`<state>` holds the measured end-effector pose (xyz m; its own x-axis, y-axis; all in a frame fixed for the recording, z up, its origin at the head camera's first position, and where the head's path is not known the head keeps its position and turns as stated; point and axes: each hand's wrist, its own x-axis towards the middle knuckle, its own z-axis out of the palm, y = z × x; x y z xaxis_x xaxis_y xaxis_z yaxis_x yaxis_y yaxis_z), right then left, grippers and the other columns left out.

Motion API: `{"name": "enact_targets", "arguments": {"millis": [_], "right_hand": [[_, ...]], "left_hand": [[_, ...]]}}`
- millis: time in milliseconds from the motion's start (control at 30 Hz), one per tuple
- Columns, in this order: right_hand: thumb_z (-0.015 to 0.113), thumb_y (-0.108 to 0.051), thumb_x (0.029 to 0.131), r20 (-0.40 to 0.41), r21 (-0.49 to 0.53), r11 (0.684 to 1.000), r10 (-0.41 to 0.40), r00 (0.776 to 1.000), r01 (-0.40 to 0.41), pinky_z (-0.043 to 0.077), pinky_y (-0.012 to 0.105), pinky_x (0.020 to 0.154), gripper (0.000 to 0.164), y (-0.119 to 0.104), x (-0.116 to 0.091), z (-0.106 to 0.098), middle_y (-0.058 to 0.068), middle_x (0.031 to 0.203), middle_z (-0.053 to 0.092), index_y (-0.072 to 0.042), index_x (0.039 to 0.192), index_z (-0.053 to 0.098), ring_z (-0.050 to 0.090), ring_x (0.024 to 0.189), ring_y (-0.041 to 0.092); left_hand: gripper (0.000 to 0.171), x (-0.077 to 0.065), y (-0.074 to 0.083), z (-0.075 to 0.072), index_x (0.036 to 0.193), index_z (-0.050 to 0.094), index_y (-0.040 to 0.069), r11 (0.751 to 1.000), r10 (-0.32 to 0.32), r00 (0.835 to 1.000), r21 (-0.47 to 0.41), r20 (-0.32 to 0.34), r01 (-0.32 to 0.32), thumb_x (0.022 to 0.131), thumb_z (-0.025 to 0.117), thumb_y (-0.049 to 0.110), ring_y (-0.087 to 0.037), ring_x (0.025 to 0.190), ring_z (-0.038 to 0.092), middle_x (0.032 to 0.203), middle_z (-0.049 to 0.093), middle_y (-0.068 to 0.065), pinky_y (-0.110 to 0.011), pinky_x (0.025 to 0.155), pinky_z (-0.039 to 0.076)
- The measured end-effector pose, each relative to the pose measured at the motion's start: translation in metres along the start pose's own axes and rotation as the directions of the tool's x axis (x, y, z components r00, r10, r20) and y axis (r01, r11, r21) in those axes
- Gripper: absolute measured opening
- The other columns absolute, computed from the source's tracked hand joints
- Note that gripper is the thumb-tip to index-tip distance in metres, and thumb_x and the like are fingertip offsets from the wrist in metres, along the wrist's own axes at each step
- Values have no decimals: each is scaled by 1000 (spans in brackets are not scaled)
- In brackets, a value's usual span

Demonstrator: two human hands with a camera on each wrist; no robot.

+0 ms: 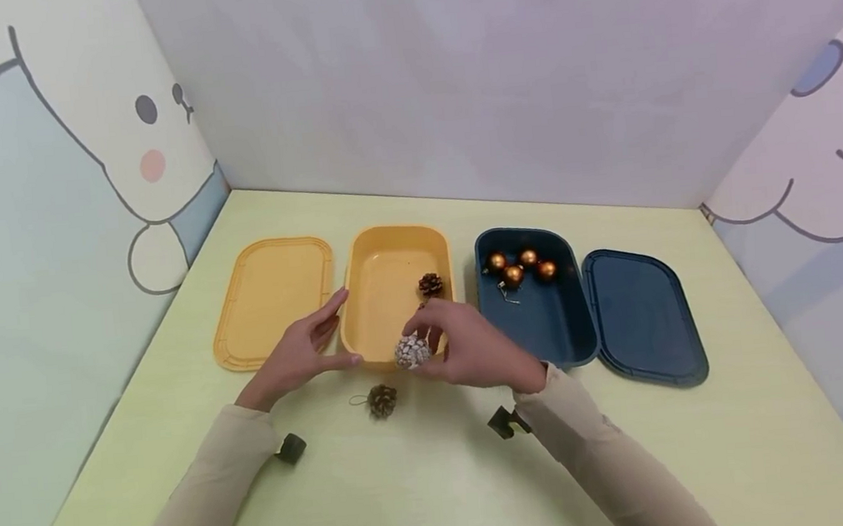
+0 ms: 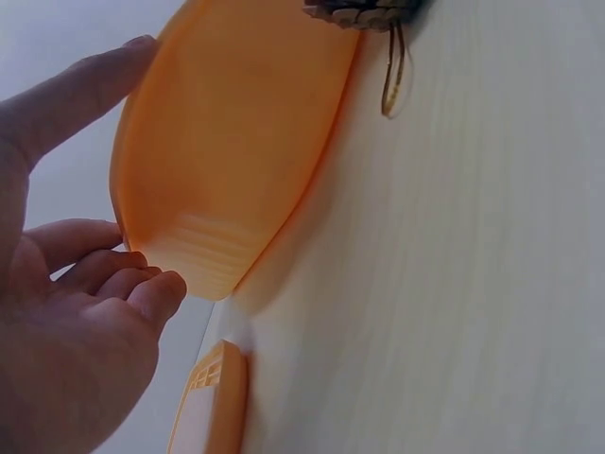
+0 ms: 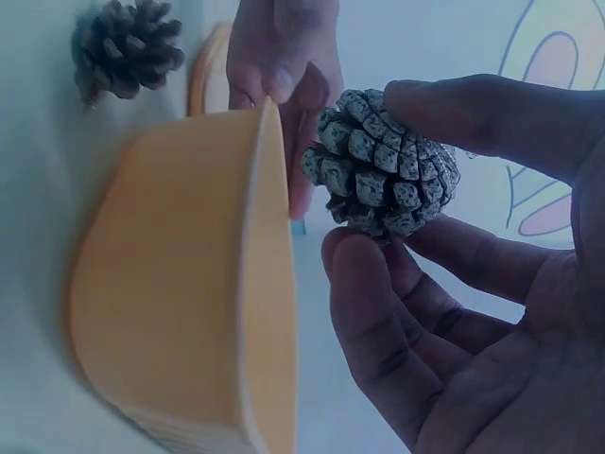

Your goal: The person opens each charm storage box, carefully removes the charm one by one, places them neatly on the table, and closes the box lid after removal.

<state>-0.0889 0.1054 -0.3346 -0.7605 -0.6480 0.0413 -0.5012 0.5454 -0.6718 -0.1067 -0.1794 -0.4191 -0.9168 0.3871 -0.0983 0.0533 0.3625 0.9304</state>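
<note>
A whitish, frosted pine cone [image 3: 383, 168] is pinched between the thumb and fingers of my right hand [image 1: 474, 346], above the front rim of the yellow box [image 1: 378, 288]. Spread at the box's left front corner, my left hand [image 1: 301, 353] touches the rim with its thumb and a finger. Its other fingers [image 2: 104, 270] bend loosely beside the box wall. Inside the box, near the right wall, lies a brown pine cone [image 1: 430, 285]; my right hand partly hides what is below it. Another brown pine cone [image 1: 383, 401] with a string loop lies on the table before the box.
Right of the yellow box stands a dark blue box [image 1: 540, 328] holding several copper-coloured baubles [image 1: 513, 276]. A yellow lid [image 1: 274, 301] lies to the left and a dark blue lid [image 1: 644, 314] to the far right. Walls border the table [image 1: 410, 481] at the back and sides.
</note>
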Motion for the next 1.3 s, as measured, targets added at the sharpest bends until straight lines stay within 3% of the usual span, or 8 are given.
{"name": "enact_targets", "arguments": {"millis": [300, 567, 833, 1033, 1300], "right_hand": [[81, -14, 83, 42, 19, 1000, -13, 999, 12, 54, 17, 63, 36, 5, -14, 16, 3, 111, 71, -10, 117, 68, 70, 92, 17], [81, -17, 84, 36, -57, 998, -32, 999, 34, 52, 16, 66, 36, 7, -22, 25, -1, 108, 73, -11, 118, 70, 68, 90, 10], [81, -16, 82, 78, -109, 994, -19, 997, 28, 57, 22, 75, 34, 10, -28, 36, -8, 102, 74, -15, 116, 72, 66, 88, 3], [82, -12, 78, 46, -190, 978, -79, 996, 86, 56, 22, 75, 34, 16, -32, 45, -5, 98, 75, -14, 110, 72, 69, 84, 8], [80, -11, 80, 48, -239, 967, -78, 996, 87, 53, 21, 72, 28, 24, -31, 57, -5, 96, 73, -14, 106, 72, 65, 82, 8]], "left_hand": [[107, 1, 0, 0, 162, 20, 18, 1000, 2, 1000, -15, 9, -2, 79, 87, 28, -24, 155, 24, 170, 13, 8, -28, 118, 29], [107, 0, 1, 0, 162, 21, 17, 1000, 0, 1000, -15, 7, 0, 78, 87, 30, -24, 155, 24, 170, 14, 8, -28, 118, 29], [106, 0, 3, -1, 162, 20, 18, 1000, 4, 1000, -14, 8, -4, 79, 87, 28, -25, 155, 24, 170, 14, 8, -28, 118, 29], [106, 0, 4, 0, 162, 20, 18, 1000, 9, 1000, -27, 11, -9, 80, 86, 27, -23, 155, 24, 169, 14, 10, -28, 118, 29], [106, -1, 5, 0, 162, 20, 18, 1000, -2, 1000, -24, 8, 2, 79, 87, 28, -23, 155, 23, 169, 14, 11, -28, 118, 30]]}}
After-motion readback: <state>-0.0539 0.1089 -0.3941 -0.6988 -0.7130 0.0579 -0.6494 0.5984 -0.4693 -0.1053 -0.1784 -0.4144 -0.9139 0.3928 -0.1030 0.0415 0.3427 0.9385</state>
